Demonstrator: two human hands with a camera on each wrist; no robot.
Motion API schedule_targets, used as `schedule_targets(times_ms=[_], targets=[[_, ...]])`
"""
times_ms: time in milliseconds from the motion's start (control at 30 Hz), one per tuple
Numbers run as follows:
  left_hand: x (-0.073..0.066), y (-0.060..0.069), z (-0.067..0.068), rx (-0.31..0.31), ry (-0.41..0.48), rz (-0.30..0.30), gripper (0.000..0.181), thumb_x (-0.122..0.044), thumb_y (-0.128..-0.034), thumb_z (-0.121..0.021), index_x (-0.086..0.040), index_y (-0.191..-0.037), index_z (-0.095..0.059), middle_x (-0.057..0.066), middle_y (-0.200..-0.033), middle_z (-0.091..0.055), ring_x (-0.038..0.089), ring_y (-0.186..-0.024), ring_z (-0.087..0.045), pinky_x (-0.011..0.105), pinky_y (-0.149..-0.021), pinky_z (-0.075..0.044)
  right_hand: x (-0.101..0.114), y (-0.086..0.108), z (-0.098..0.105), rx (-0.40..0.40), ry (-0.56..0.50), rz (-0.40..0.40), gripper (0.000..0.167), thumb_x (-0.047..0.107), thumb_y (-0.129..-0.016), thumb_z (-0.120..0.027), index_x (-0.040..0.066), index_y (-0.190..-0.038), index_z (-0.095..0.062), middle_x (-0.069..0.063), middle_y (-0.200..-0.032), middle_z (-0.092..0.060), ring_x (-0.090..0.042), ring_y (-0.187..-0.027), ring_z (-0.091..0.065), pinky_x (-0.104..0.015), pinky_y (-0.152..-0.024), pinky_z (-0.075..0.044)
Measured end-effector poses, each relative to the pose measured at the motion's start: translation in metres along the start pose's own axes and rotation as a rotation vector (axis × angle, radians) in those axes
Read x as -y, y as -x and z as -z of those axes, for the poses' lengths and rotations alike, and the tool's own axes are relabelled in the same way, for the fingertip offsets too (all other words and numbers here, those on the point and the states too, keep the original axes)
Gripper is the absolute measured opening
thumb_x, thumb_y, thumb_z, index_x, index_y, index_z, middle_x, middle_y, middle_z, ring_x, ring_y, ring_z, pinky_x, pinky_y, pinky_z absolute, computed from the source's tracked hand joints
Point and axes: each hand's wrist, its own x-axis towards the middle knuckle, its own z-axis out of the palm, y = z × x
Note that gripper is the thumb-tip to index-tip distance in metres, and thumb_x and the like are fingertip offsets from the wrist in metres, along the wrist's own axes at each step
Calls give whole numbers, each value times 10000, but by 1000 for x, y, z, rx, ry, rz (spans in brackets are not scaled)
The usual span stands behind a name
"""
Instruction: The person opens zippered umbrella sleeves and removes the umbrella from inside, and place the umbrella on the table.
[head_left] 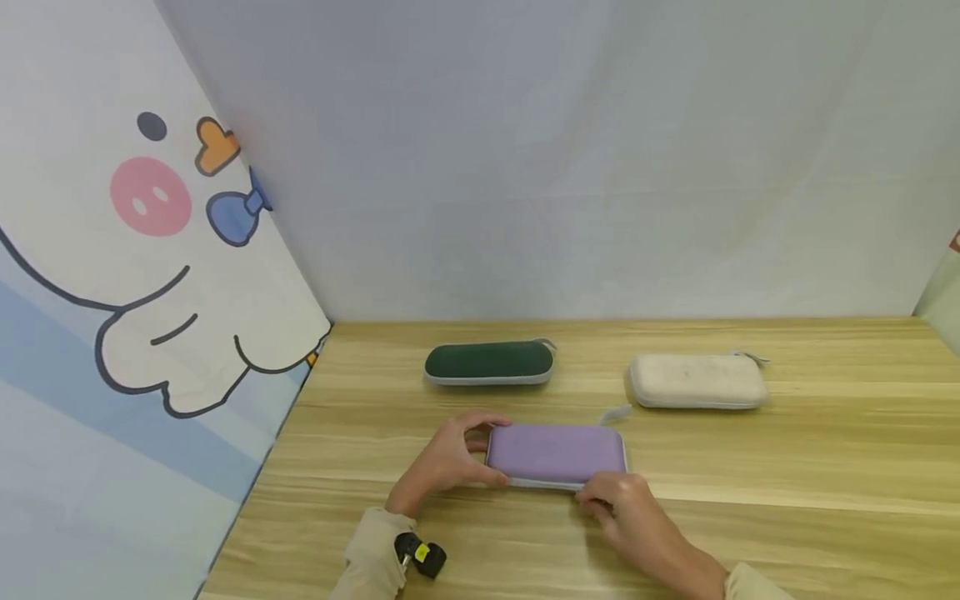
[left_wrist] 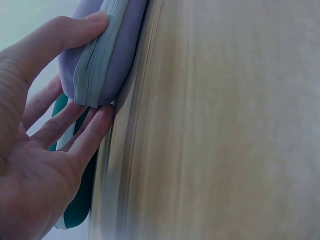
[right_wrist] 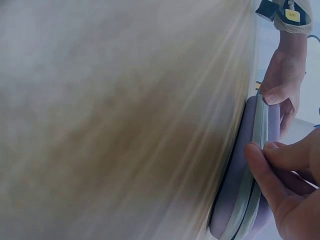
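Observation:
A purple case (head_left: pixel 557 452) with a pale zipper band (left_wrist: pixel 97 60) lies flat on the table. My left hand (head_left: pixel 452 457) grips its left end, the thumb on the front zipper band and the fingers around the end and back edge. At the front edge near the right corner, my right hand (head_left: pixel 633 517) pinches at the zipper band with thumb and forefinger; the zipper pull itself is hidden by the fingertips. In the right wrist view, a dark gap runs along the band of the purple case (right_wrist: pixel 232 200) on the near side of those fingers.
Behind the purple case, a dark green case (head_left: pixel 489 361) lies at the back left and a cream case (head_left: pixel 697 381) at the back right, both on the wooden table (head_left: pixel 825 467). A pale curtain hangs behind the table; a cartoon-printed cloth (head_left: pixel 67 167) hangs at the left.

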Motion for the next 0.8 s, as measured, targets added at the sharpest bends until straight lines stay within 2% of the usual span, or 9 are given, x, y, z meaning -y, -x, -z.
schedule_targets(times_ms=[167,400,633,800], targets=[[-2,0,0,-1,-1,-9,674,39,-606,-854,-2,-1225,-590,148,-1265,-529,329,-1102,-552,356,-912,-475,3,0,-1,3,10,-14,233,-165,-657,-745,51,-737,-709,-8,-726,-678,-106,-674,-638,-165,-593,-504],[-4,-1,-1,6,-1,-21,668,44,-611,-849,6,-1224,-588,160,-1267,-524,337,-1105,-549,360,-911,-476,3,-2,-4,-16,33,9,249,-171,-629,-751,54,-722,-703,3,-708,-670,-59,-663,-614,-119,-608,-477],[-5,0,1,17,-10,-25,670,27,-616,-854,5,-1230,-586,157,-1274,-527,327,-1107,-549,360,-913,-474,7,-5,-5,9,34,-8,229,-162,-653,-744,51,-731,-709,0,-715,-671,-58,-673,-612,-174,-591,-499],[-5,3,1,7,-6,-15,671,28,-614,-856,9,-1228,-586,164,-1272,-530,332,-1101,-554,361,-906,-480,8,-7,-8,26,32,-3,227,-159,-654,-745,50,-738,-712,2,-714,-669,-48,-672,-603,-170,-597,-496]])
